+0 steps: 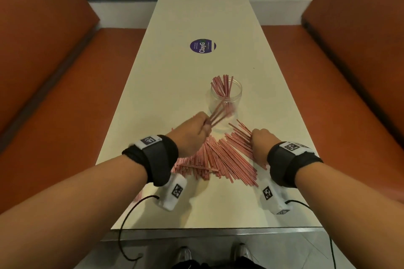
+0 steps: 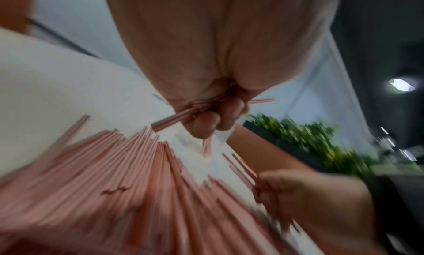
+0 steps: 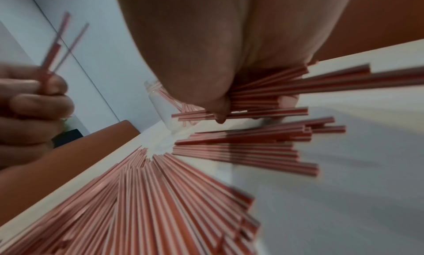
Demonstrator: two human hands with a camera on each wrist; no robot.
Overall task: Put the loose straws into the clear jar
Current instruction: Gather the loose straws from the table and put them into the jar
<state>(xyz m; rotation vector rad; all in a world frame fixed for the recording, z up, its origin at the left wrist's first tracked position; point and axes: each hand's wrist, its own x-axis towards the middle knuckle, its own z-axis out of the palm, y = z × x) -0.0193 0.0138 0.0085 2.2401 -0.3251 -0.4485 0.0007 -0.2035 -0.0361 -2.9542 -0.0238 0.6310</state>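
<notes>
Up close, the left hand (image 1: 192,131) pinches a small bunch of straws (image 1: 220,112) between curled fingers (image 2: 204,126) and thumb, the short ends poking out below the fist in the left wrist view. That hand is raised above the table (image 1: 175,72), knuckles up, just near of the clear jar (image 1: 226,99). Its bunch slants up and to the far right, long axis aimed at the jar wall, the tips blurred. The right hand (image 1: 262,142) sits low on the right side of the loose pile (image 1: 218,157), fingers curled down around a few straws (image 3: 263,99) that cross under its fingertips. Those straws run from near right to far left. Inside the jar, more straws (image 1: 224,85) stand nearly upright, fanned against the far rim. Spread out flat, the pile lies between both wrists, mostly pointing toward the jar.
</notes>
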